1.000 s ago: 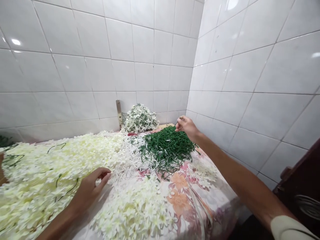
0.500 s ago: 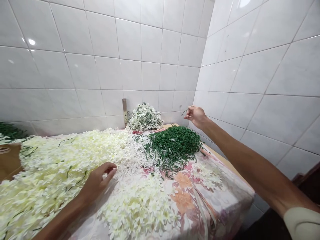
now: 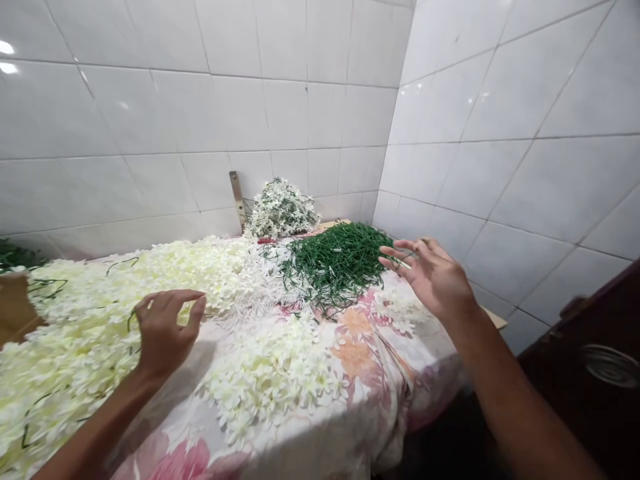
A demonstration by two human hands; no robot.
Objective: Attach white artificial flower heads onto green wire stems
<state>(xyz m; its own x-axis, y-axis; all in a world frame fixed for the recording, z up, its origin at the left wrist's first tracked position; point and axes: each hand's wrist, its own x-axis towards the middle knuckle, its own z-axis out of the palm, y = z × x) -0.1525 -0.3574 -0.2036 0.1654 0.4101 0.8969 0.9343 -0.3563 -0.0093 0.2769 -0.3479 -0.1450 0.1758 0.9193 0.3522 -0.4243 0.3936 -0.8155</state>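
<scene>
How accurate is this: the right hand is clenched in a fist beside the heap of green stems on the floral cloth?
Not quite: the right hand is not clenched in a fist. The head view shows it open with the fingers spread, beside the heap of green stems on the floral cloth.

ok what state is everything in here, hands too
left hand, fingers curled, raised over the flowers, nothing visible in it
right hand, open, fingers spread beside the stems
green stems, tangled in a loose pile
white artificial flowers, spread in a thick layer
flower heap, bunched against the tiled wall
floral cloth, wrinkled, hanging over the edge
</scene>
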